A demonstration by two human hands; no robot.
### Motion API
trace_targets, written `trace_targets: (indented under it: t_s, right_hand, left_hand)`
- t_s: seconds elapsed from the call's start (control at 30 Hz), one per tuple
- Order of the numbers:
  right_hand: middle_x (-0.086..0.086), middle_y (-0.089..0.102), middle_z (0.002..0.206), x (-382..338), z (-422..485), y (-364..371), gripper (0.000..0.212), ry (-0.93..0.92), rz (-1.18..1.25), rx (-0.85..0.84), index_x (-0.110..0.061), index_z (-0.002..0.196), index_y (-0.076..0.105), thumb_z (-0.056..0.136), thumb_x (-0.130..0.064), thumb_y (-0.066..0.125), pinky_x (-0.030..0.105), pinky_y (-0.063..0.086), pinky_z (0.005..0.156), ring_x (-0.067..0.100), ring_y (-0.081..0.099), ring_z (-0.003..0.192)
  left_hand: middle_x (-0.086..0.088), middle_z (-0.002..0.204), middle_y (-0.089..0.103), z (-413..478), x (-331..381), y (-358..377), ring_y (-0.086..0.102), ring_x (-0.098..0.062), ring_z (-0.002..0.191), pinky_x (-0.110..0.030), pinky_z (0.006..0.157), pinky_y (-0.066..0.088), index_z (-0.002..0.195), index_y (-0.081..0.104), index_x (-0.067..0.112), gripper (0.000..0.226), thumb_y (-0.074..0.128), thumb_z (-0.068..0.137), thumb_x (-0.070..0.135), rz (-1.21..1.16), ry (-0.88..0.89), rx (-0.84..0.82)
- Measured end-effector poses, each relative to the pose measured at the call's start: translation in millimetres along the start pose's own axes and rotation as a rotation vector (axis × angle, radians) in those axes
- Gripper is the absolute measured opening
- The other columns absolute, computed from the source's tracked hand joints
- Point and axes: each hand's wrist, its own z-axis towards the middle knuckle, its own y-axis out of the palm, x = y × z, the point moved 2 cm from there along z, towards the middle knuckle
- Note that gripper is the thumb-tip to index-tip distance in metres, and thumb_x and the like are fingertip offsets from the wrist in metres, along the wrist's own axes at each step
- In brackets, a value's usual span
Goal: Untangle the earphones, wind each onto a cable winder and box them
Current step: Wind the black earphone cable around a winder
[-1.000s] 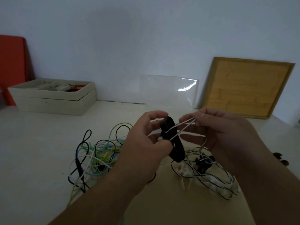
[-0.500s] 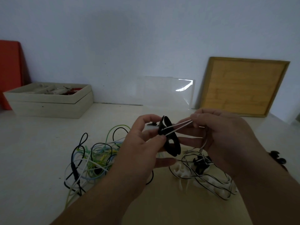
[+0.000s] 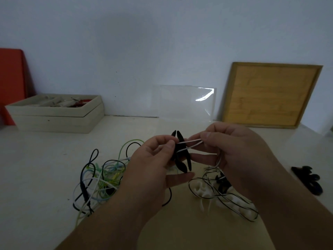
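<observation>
Two hands work over a pale, matt surface [image 3: 45, 159]. Plain bluish-white wall behind, light dim.

Left hand [image 3: 153, 168]: fingers [image 3: 169, 147] curled, thumb and forefinger pinching a black cable winder [image 3: 181, 159], which is held upright between the two hands.
Right hand [image 3: 234, 150]: fingers [image 3: 207, 137] closed in a pinch on a white earphone cable [image 3: 191, 141]. Two strands run taut from the winder's waist to that pinch; the rest drops behind the right palm.

- Below and left of the left fingers, on the surface: tangle of earphones [image 3: 100, 179] in green, black, white and pale blue loops.
- Below the right fingers: heap of white winders [image 3: 202, 191] crossed by black-and-white cable.
- Right of the right wrist, well apart: black pieces [image 3: 306, 179], too blurred to name.
- Far beyond the left fingers, by the wall: shallow beige box [image 3: 57, 120] with compartments, contents unclear. Red panel [image 3: 10, 83] behind it, cut by the frame edge.
- Beyond the right fingers, leaning on the wall: clear plastic sheet [image 3: 183, 103] with a glare patch, wooden tray [image 3: 270, 94] beside it.

Left forearm covers the near right part of the tangle. Right hand hides where the white cable leads.
</observation>
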Motion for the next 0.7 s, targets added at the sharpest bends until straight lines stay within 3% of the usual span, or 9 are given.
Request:
trace_targets:
  t_s: [0.17, 0.3, 0.53, 0.63, 0.7]
  right_hand:
    - [0.017, 0.074, 0.089, 4.3, -0.7, 3.2, 0.020, -0.014, -0.029, -0.051, 0.016, 0.080, 0.055, 0.091, -0.001, 0.055, 0.037, 0.061, 0.076, 0.029, 0.073, 0.090]
    - [0.018, 0.074, 0.092, 3.0, -1.0, 2.6, 0.019, -0.040, -0.058, -0.087, 0.014, 0.084, 0.060, 0.092, -0.002, 0.056, 0.038, 0.060, 0.077, 0.030, 0.072, 0.092]
    - [0.014, 0.075, 0.091, 1.2, -0.3, -6.3, 0.021, -0.071, -0.112, -0.109, 0.007, 0.087, 0.068, 0.093, -0.011, 0.057, 0.036, 0.060, 0.073, 0.023, 0.073, 0.091]
    - [0.007, 0.070, 0.073, -1.2, 0.7, -14.7, 0.023, -0.120, -0.204, -0.036, -0.001, 0.078, 0.067, 0.093, -0.015, 0.058, 0.032, 0.058, 0.063, 0.021, 0.070, 0.070]
    - [0.005, 0.057, 0.058, -2.7, 1.9, -19.7, 0.028, -0.160, -0.296, -0.002, -0.011, 0.069, 0.065, 0.094, -0.020, 0.058, 0.029, 0.046, 0.051, 0.021, 0.053, 0.051]
  left_hand:
    - [-0.006, 0.090, 0.072, 1.3, 1.4, -3.4, 0.070, -0.015, 0.069, -0.037, 0.053, 0.056, 0.091, 0.059, 0.016, 0.008, 0.055, 0.098, 0.014, 0.046, 0.036, 0.065]
    - [-0.006, 0.100, 0.074, 1.8, 2.4, -5.7, 0.073, -0.014, 0.070, -0.041, 0.055, 0.057, 0.112, 0.058, 0.019, 0.018, 0.058, 0.097, 0.010, 0.037, 0.042, 0.099]
    - [-0.004, 0.099, 0.075, 3.0, 4.2, -5.0, 0.074, -0.017, 0.080, -0.043, 0.055, 0.057, 0.108, 0.067, 0.018, 0.019, 0.060, 0.094, 0.006, 0.075, 0.016, 0.049]
    - [-0.001, 0.098, 0.075, 1.5, 4.4, -4.7, 0.073, -0.017, 0.083, -0.043, 0.054, 0.057, 0.106, 0.070, 0.020, 0.021, 0.062, 0.092, 0.006, 0.132, 0.023, 0.004]
    - [0.001, 0.099, 0.075, -0.2, 4.1, -3.7, 0.073, -0.017, 0.087, -0.044, 0.054, 0.058, 0.104, 0.072, 0.023, 0.023, 0.064, 0.092, 0.005, 0.187, 0.030, -0.031]
